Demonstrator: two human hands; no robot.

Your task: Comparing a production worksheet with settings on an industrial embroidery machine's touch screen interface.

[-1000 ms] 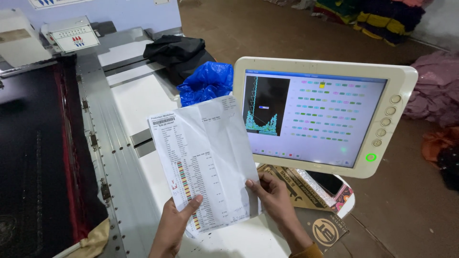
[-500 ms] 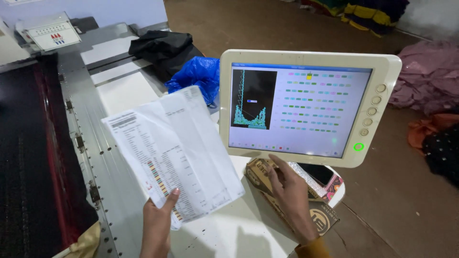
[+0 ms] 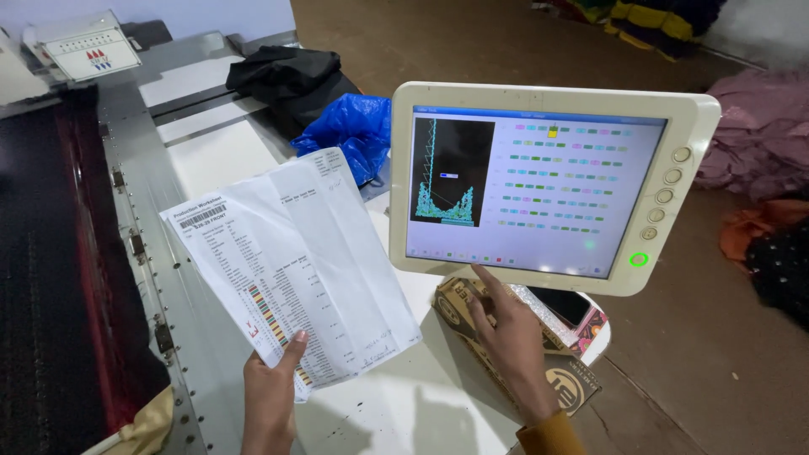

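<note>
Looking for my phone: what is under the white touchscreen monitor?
Under the monitor lie a cardboard box and a dark phone on a patterned cloth. The right hand reaches there. The monitor's stand is hidden.

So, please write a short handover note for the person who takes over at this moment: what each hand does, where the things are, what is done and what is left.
Left hand: holds the printed sheet by its lower edge, raised over the white table.
Right hand: holds nothing; index finger points up at the bottom edge of the touch screen, whether touching cannot be told.
Things: the screen shows a pattern picture and rows of coloured marks. A cardboard box and a phone lie under it; a blue bag and black cloth lie behind the sheet.
Done: sheet is in hand, screen is on.
Left: the reach to the screen is not finished.
</note>
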